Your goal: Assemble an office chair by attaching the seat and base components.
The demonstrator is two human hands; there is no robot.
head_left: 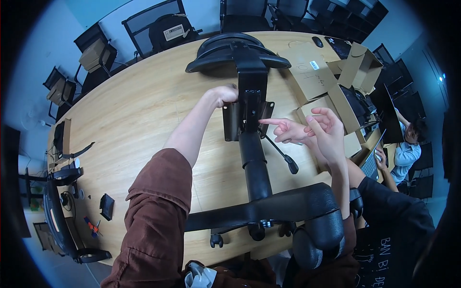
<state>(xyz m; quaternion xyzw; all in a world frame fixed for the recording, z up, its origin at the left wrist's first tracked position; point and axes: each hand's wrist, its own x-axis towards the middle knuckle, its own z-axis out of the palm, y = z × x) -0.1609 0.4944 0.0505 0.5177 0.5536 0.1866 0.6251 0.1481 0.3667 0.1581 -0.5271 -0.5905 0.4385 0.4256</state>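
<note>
A partly assembled office chair lies across the table. Its black star base [281, 209] is nearest me, joined by a gas lift [255, 170] to a metal seat plate [233, 122] with a lever [288, 161]. A wide black bar [252, 79] runs from there to the curved black backrest frame [235, 45]. My left hand [224, 95] is curled against the bar's left side, its fingertips hidden. My right hand [329, 132] is raised to the right of the plate, fingers loosely bent and holding nothing. Another person's hand [285, 129] points a finger at the plate.
Opened cardboard boxes [312, 72] spread over the right of the table. A co-worker [408, 149] sits beyond, at a laptop [370, 165]. Black chair parts [60, 211] stand at the left edge, near a small black box [106, 206]. Office chairs [161, 33] line the far side.
</note>
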